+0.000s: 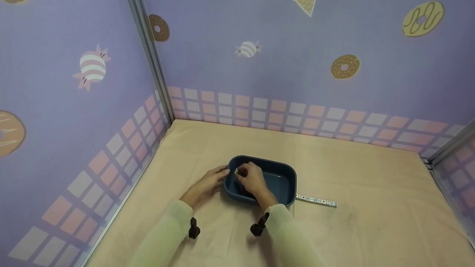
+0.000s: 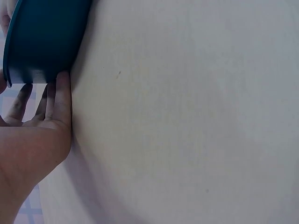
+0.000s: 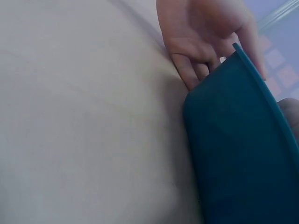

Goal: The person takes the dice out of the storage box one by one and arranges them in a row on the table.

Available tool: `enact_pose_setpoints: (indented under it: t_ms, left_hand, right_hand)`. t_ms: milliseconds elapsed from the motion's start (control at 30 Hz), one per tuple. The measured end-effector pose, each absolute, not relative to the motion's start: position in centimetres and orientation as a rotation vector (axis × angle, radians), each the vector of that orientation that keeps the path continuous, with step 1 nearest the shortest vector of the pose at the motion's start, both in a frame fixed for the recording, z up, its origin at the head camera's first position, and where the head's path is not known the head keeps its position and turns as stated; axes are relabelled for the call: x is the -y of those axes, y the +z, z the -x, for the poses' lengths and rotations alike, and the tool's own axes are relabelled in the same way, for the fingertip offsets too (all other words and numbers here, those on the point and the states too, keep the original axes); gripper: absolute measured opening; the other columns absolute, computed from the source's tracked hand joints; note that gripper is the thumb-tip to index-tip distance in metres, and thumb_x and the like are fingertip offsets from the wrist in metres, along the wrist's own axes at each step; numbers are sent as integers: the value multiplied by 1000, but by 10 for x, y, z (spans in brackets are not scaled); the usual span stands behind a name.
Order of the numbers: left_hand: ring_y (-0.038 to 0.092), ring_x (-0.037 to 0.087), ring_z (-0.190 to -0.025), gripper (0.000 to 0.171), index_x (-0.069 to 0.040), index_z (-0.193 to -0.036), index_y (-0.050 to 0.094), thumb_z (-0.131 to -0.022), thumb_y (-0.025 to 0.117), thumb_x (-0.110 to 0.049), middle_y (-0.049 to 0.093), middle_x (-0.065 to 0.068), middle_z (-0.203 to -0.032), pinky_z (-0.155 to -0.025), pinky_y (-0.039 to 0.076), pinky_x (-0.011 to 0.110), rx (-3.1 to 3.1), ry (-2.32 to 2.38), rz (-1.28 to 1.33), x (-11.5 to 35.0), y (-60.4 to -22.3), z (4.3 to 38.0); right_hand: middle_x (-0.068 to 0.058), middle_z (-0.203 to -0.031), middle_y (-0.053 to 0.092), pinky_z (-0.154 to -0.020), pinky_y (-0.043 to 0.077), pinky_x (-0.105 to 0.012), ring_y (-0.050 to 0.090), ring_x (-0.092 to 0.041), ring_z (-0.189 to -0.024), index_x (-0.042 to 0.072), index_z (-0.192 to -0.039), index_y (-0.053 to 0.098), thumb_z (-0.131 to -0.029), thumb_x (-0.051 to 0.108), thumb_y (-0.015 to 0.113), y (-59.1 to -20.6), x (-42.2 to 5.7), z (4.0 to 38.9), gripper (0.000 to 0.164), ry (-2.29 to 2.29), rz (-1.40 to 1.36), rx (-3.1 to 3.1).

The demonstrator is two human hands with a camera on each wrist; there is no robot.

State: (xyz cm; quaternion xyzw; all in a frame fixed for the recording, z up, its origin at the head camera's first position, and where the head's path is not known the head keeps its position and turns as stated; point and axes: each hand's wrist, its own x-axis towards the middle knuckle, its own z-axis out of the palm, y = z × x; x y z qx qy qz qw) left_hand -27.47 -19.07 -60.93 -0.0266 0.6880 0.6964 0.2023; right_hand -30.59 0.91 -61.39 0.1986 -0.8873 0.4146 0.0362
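Note:
A dark blue rectangular tub [image 1: 288, 185] with rounded corners and a raised rim stands upright on the cloth. Against the outside of its left end rests my left hand [image 1: 207, 184]; the left wrist view shows the fingers [image 2: 62, 100] fairly straight along the outer wall, with the thumb near the rim. My right hand [image 1: 254, 181] reaches over the near rim into the tub's left half. Between its thumb and fingers it pinches a small whitish piece [image 1: 236, 171], too small to identify. The right hand hides part of the tub's floor.
A narrow row of small white blocks with dark marks [image 1: 317, 200] lies on the beige cloth [image 1: 371, 174] to the tub's right, its left end close to the tub. Purple patterned walls [image 1: 289, 74] stand behind and at both sides, with metal corner posts [image 1: 154, 63].

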Motion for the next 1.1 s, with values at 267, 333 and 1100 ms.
enact_pose_setpoints:
  t_ms: [267, 333, 1100]
  left_hand:
    - [54, 32, -142, 57, -11, -162, 43, -111, 57, -35, 51, 17, -158, -115, 47, 46, -1835, 2012, 60, 189, -610, 275]
    - [54, 32, -142, 56, -12, -161, 44, -111, 57, -34, 52, 17, -157, -116, 47, 46, -1804, 2035, 69, 189, -609, 275]
    - [52, 32, -144, 58, -11, -162, 42, -112, 56, -37, 49, 16, -160, -116, 46, 48, -1875, 1981, 55, 189, -608, 274]
  right_hand:
    - [-10, -104, 67, -86, 58, -43, 64, -22, -93, 0, -115, 76, -96, 4, 77, -615, -10, 307, 20, 1227, -649, 2819]
    - [-10, -105, 67, -86, 58, -43, 64, -23, -94, 1, -117, 76, -96, 4, 77, -615, -10, 307, 21, 1218, -649, 2822]
    - [-2, -90, 62, -76, 53, -38, 57, -18, -83, 4, -99, 71, -91, -3, 77, -615, -10, 309, 12, 1164, -699, 2897]
